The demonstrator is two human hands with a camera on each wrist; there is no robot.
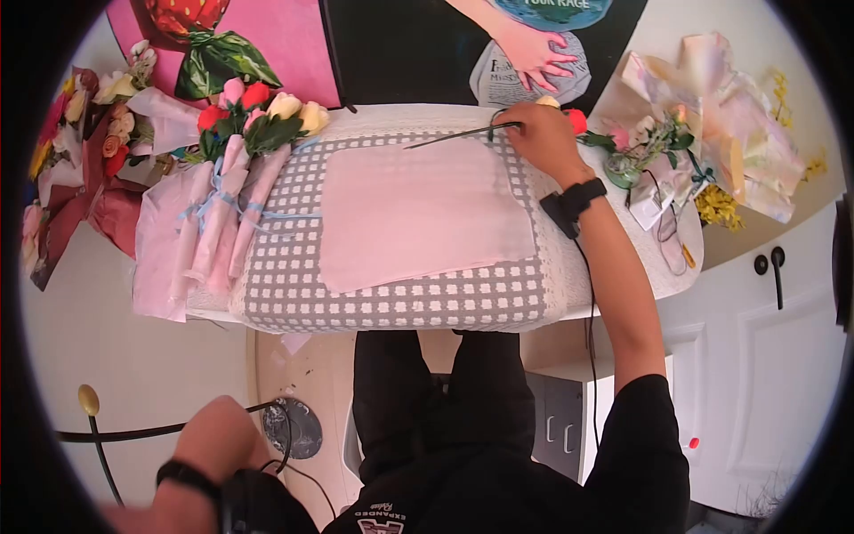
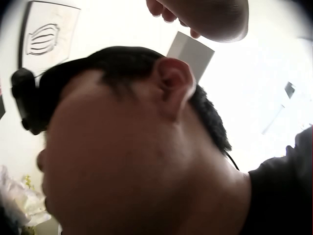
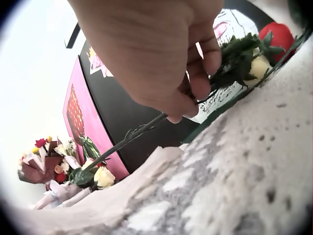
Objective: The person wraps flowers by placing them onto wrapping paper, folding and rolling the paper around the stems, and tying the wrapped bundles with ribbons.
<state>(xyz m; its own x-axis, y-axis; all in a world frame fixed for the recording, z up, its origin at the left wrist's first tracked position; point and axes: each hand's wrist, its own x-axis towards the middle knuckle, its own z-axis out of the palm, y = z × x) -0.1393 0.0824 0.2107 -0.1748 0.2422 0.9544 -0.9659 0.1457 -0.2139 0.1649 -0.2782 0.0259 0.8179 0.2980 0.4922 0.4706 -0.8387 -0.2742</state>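
Note:
My right hand (image 1: 538, 133) pinches a dark green flower stem (image 1: 454, 136) between thumb and fingers at the table's far side. The stem's bare end points left, over the top edge of a pink wrapping sheet (image 1: 422, 214). In the right wrist view, dark leaves (image 3: 237, 56) come out past the fingers, beside a cream rose (image 3: 259, 67) and a red rose (image 3: 278, 38); the bloom joined to the held stem is hard to tell. My left hand (image 2: 205, 17) is raised near the head, away from the table, holding nothing visible, fingers loosely bent.
Pink-wrapped roses (image 1: 258, 116) tied with blue ribbon lie on the left of the checked cloth (image 1: 400, 311). Larger bouquets (image 1: 107, 147) stand farther left. On the right are a small glass vase (image 1: 623, 169), loose flowers and crumpled wrapping (image 1: 756, 142). Paintings (image 1: 267, 53) lean behind.

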